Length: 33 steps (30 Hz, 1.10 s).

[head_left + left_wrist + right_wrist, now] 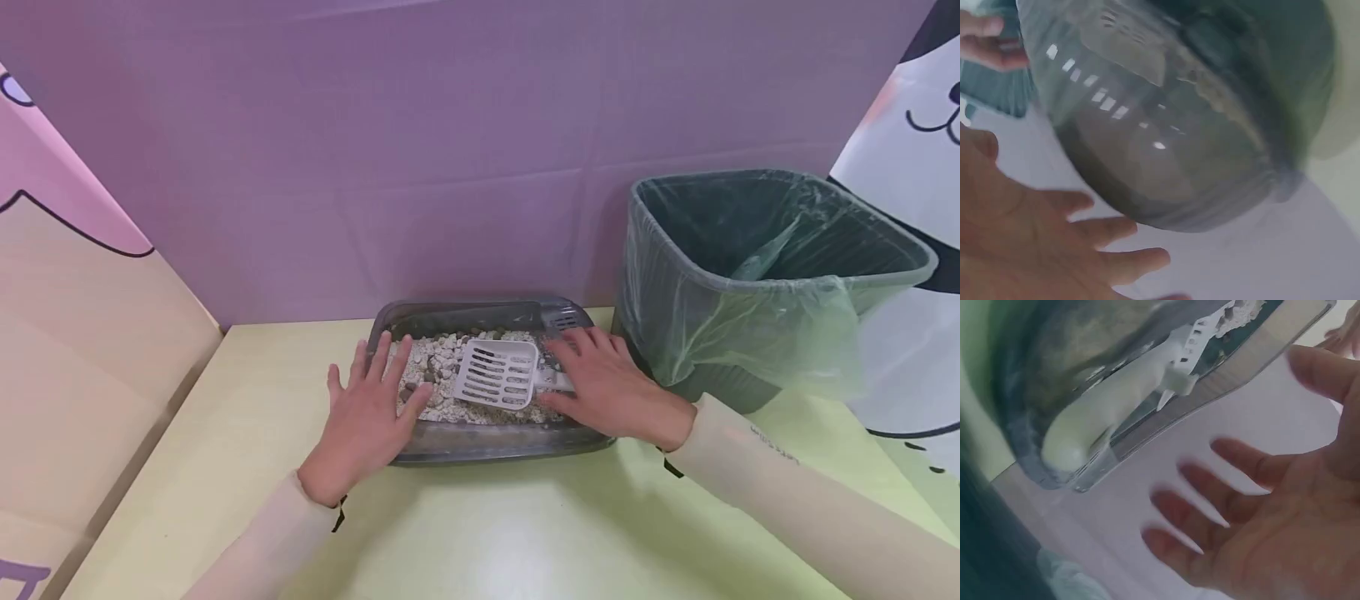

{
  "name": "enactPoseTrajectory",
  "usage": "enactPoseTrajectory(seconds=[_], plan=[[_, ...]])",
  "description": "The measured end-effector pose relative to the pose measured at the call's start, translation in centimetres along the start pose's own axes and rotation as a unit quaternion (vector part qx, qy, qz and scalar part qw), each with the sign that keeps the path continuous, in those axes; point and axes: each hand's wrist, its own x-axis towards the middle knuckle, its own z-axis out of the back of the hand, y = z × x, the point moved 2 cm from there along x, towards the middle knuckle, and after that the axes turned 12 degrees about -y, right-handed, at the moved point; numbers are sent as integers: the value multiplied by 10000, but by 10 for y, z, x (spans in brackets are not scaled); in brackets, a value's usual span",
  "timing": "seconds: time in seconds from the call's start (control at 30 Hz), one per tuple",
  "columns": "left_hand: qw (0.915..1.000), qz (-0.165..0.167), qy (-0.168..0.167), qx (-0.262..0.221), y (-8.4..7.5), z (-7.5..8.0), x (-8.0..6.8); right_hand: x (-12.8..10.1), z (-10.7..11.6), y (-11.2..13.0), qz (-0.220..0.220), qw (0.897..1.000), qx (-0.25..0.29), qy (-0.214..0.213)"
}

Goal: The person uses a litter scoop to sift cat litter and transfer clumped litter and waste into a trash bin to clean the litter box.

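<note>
Right hand open, fingers spread — white scoop lying in grey tray, untouched.

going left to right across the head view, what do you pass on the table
left hand → white scoop lying in the litter tray → right hand → lined bin

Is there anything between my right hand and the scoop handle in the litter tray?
Nothing visible does. The right hand hovers open just above the scoop handle at the right end of the litter tray. The right wrist view shows bare space between the fingers and the handle.
</note>
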Motion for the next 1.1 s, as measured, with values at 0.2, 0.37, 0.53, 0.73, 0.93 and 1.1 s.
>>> enactPoseTrajectory(seconds=[0.2,0.37,0.53,0.73,0.93,1.1], plan=[[9917,751,-192,-1023,35,-9,11,-3,-9,-10,-15,10000,-21,70],[9776,1271,262,-1659,62,-26,16,0,-18,-19,-26,10000,-62,34],[9701,1349,386,-1979,69,-32,17,5,-17,-23,-148,9989,-412,178],[9694,1351,343,-2019,68,-31,20,12,5,-14,121,9992,-300,223],[9670,1324,380,-2144,70,-33,24,21,51,4,-32,9982,-411,437],[9644,1257,395,-2293,70,-33,22,27,47,6,-25,9933,-622,973]])
